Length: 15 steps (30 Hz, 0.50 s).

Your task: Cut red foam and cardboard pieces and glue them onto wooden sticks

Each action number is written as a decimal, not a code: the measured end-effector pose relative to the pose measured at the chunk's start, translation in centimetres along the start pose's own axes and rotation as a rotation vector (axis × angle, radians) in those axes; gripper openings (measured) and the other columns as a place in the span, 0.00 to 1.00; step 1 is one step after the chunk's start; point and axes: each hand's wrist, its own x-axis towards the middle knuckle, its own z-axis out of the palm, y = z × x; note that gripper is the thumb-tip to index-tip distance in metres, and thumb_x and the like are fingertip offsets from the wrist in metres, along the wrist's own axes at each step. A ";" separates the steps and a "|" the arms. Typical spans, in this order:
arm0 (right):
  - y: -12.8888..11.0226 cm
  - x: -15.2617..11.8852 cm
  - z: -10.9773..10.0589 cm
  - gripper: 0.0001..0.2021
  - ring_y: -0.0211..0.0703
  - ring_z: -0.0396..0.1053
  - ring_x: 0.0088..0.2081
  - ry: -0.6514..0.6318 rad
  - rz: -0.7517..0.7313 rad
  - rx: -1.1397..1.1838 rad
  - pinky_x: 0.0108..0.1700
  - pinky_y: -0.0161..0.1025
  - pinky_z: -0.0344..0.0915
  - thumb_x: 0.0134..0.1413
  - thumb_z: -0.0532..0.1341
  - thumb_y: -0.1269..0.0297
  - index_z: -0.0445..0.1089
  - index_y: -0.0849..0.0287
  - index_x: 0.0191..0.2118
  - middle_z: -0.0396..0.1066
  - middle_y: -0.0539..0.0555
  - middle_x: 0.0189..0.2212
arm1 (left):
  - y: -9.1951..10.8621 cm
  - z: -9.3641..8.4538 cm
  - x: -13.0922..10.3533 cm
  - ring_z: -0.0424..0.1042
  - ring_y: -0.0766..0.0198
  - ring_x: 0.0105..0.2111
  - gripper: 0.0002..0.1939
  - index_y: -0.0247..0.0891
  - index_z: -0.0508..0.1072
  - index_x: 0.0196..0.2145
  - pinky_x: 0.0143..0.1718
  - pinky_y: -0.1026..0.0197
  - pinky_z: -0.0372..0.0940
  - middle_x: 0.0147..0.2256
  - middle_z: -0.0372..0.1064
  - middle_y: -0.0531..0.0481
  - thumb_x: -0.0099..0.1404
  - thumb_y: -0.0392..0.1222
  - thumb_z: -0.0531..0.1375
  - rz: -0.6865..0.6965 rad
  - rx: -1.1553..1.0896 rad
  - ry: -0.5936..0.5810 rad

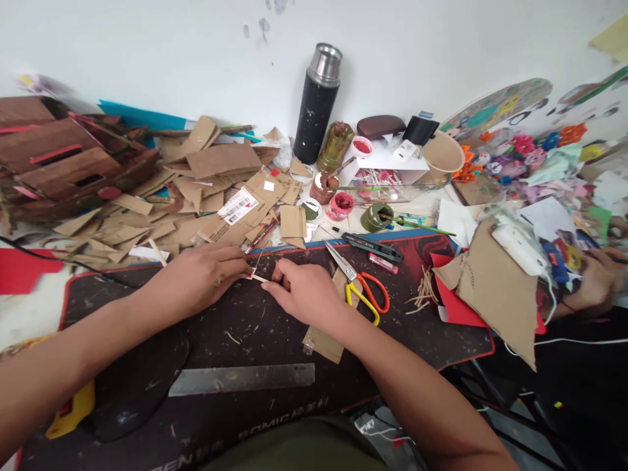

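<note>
Over the dark mat (pixel 284 409), my left hand (pixel 203 275) is closed, its fingertips at the red-and-white end of a thin pale strip (pixel 260 279). My right hand (pixel 311 294) pinches the other end between thumb and bent fingers. The strip is too small to tell its material. Scissors (pixel 363 291) with one yellow and one orange handle lie right of my right hand, near a black utility knife (pixel 373 246). A cardboard piece (pixel 326 343) lies partly under my right forearm. Nearer my body rests a clear ruler (pixel 243 379).
Cardboard scraps (pixel 223 163) pile up behind my left hand, beside a brown cardboard model (pixel 73 157). A black thermos (pixel 318 104) and open paint jars (pixel 340 206) stand at the back. Thin sticks (pixel 422 288) lie right. Another person's hand (pixel 596 278) is at the far right.
</note>
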 end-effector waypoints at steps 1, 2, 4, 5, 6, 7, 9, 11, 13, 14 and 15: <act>0.0 0.0 0.0 0.11 0.43 0.72 0.31 0.000 0.003 0.003 0.33 0.39 0.50 0.71 0.68 0.54 0.74 0.55 0.41 0.78 0.48 0.29 | 0.0 0.0 0.1 0.78 0.51 0.35 0.16 0.45 0.82 0.35 0.38 0.51 0.73 0.36 0.80 0.44 0.76 0.40 0.55 0.006 0.017 -0.017; 0.0 0.0 0.0 0.11 0.43 0.72 0.31 -0.003 0.008 0.005 0.33 0.39 0.50 0.71 0.67 0.53 0.75 0.55 0.41 0.78 0.49 0.29 | 0.0 -0.1 0.2 0.78 0.51 0.35 0.16 0.45 0.81 0.36 0.38 0.51 0.73 0.35 0.80 0.44 0.76 0.39 0.55 0.015 0.041 -0.039; -0.1 0.0 -0.1 0.12 0.43 0.73 0.32 -0.008 0.018 0.006 0.34 0.39 0.51 0.72 0.67 0.53 0.75 0.55 0.41 0.78 0.49 0.28 | 0.0 -0.1 0.4 0.79 0.50 0.35 0.14 0.44 0.80 0.36 0.37 0.51 0.73 0.34 0.80 0.44 0.75 0.38 0.55 0.008 0.070 -0.059; -0.1 0.0 -0.1 0.12 0.43 0.73 0.32 -0.009 0.020 0.003 0.34 0.39 0.52 0.73 0.66 0.53 0.76 0.55 0.41 0.78 0.49 0.28 | 0.0 -0.2 0.4 0.79 0.50 0.35 0.14 0.44 0.80 0.37 0.37 0.50 0.73 0.34 0.80 0.44 0.74 0.38 0.55 -0.007 0.070 -0.056; -0.1 -0.1 -0.1 0.12 0.44 0.74 0.33 -0.007 0.021 -0.001 0.35 0.39 0.52 0.73 0.65 0.53 0.76 0.55 0.41 0.78 0.49 0.29 | 0.0 -0.2 0.5 0.79 0.49 0.35 0.13 0.44 0.80 0.37 0.37 0.50 0.73 0.34 0.79 0.44 0.74 0.38 0.55 -0.024 0.069 -0.053; -0.1 -0.1 -0.2 0.11 0.44 0.74 0.33 -0.005 0.021 -0.006 0.35 0.39 0.53 0.74 0.65 0.53 0.76 0.55 0.42 0.78 0.50 0.29 | 0.0 -0.2 0.5 0.79 0.49 0.35 0.13 0.44 0.79 0.37 0.37 0.49 0.73 0.33 0.79 0.44 0.73 0.37 0.55 -0.039 0.069 -0.053; -0.2 -0.1 -0.2 0.11 0.45 0.74 0.34 0.001 0.026 -0.010 0.36 0.39 0.53 0.75 0.64 0.55 0.77 0.55 0.42 0.78 0.50 0.29 | 0.1 -0.2 0.5 0.78 0.49 0.34 0.12 0.45 0.79 0.36 0.36 0.50 0.72 0.33 0.78 0.44 0.72 0.37 0.55 -0.055 0.088 -0.079; -0.1 -0.2 -0.1 0.10 0.45 0.74 0.33 0.005 0.032 -0.004 0.36 0.39 0.54 0.75 0.63 0.55 0.77 0.55 0.43 0.78 0.50 0.28 | 0.0 -0.2 0.6 0.78 0.50 0.35 0.12 0.45 0.78 0.35 0.36 0.51 0.72 0.34 0.78 0.45 0.72 0.37 0.56 -0.056 0.124 -0.123; -0.1 -0.3 -0.1 0.10 0.45 0.75 0.33 0.006 0.027 0.010 0.35 0.39 0.54 0.75 0.64 0.54 0.77 0.54 0.44 0.78 0.49 0.28 | 0.0 -0.2 0.7 0.78 0.50 0.35 0.11 0.45 0.78 0.35 0.36 0.52 0.72 0.35 0.78 0.45 0.71 0.36 0.56 -0.061 0.152 -0.144; -0.1 -0.3 -0.1 0.10 0.44 0.75 0.33 0.006 0.020 0.013 0.35 0.39 0.54 0.74 0.65 0.54 0.77 0.54 0.44 0.78 0.49 0.28 | 0.0 -0.2 0.7 0.78 0.50 0.36 0.11 0.45 0.78 0.35 0.37 0.51 0.72 0.35 0.78 0.44 0.71 0.36 0.56 -0.062 0.159 -0.148; -0.1 -0.3 -0.1 0.10 0.44 0.75 0.33 0.005 0.011 0.010 0.35 0.39 0.54 0.74 0.65 0.54 0.77 0.54 0.45 0.79 0.49 0.28 | 0.0 -0.2 0.8 0.78 0.49 0.36 0.11 0.44 0.77 0.35 0.37 0.50 0.72 0.35 0.78 0.44 0.71 0.36 0.56 -0.061 0.164 -0.150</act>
